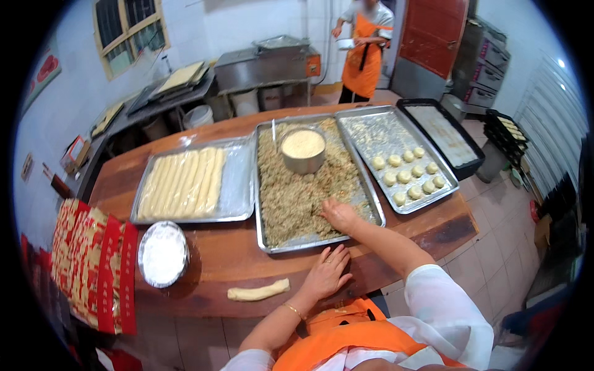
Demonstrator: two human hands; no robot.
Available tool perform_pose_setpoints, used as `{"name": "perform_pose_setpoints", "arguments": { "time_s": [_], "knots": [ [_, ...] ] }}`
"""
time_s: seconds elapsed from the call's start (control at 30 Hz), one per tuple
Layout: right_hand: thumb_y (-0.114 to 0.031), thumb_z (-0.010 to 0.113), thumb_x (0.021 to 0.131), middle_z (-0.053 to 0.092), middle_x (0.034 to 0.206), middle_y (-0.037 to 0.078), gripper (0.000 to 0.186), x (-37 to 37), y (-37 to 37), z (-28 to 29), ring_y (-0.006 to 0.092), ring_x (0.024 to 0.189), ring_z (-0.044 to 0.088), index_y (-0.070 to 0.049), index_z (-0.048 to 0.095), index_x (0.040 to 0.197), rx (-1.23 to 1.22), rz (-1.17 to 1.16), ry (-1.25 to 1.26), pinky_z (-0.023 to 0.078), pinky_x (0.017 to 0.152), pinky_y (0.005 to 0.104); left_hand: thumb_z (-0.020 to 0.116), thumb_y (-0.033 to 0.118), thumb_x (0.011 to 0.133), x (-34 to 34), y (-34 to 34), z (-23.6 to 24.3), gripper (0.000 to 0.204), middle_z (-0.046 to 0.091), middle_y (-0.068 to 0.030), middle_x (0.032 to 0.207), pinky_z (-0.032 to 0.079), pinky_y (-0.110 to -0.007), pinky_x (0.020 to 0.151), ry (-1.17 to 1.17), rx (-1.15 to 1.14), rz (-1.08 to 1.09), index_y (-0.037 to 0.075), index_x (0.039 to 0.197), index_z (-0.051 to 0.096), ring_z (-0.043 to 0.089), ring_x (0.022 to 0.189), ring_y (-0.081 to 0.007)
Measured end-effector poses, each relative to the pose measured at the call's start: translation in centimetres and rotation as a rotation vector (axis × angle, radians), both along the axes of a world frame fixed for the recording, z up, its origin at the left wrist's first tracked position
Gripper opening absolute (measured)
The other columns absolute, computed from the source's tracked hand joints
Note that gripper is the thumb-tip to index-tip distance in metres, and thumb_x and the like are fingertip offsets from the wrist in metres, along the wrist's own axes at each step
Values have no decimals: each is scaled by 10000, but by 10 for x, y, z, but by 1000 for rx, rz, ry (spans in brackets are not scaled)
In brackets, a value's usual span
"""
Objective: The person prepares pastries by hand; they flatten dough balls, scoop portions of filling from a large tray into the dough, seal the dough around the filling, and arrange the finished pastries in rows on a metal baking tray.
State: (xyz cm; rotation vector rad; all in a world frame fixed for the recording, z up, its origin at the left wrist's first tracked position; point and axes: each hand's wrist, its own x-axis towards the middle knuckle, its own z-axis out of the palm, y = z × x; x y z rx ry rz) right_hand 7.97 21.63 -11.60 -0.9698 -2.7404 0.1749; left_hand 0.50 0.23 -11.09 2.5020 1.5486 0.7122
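Note:
My left hand (326,273) rests on the wooden table, palm down, fingers spread, holding nothing. Ahead of it, my right hand (339,215) reaches into a metal tray (272,249) of crumbly brownish filling (288,207). Its fingers curl into the mix at the right side of the heap, the tips partly hidden. A round metal bowl (303,164) of pale grains stands on the filling farther back. To the left of my left hand lies one short dough roll (258,290) on the table.
Left, a tray (238,216) holds long dough strips (182,182) under plastic; a bowl of white flour (162,253) and red packaging (93,266) are nearer. Right, a tray (427,207) holds small round dough pieces, beside a black pan (442,133). Another person (365,49) in an orange apron stands beyond.

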Motion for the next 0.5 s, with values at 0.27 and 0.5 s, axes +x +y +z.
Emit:
{"name": "perform_pose_setpoints", "arguments": {
  "time_s": [0.27,0.5],
  "knots": [
    [-363,470,997,685,922,218,389,-3,-4,37,403,858,668,-33,638,878,-135,-382,172,536,718,479,626,325,908,-13,-7,-2,524,522,-147,1391,278,-489,1150,-114,-12,38,16,1320,528,394,1388,-319],
    [-397,455,1005,667,1059,242,397,15,13,32,418,992,615,-50,644,1047,-461,-181,621,470,843,479,644,235,864,-9,-52,6,546,527,-224,1337,352,-475,1078,46,-32,238,-26,1318,491,443,1304,-389]
  ]
}}
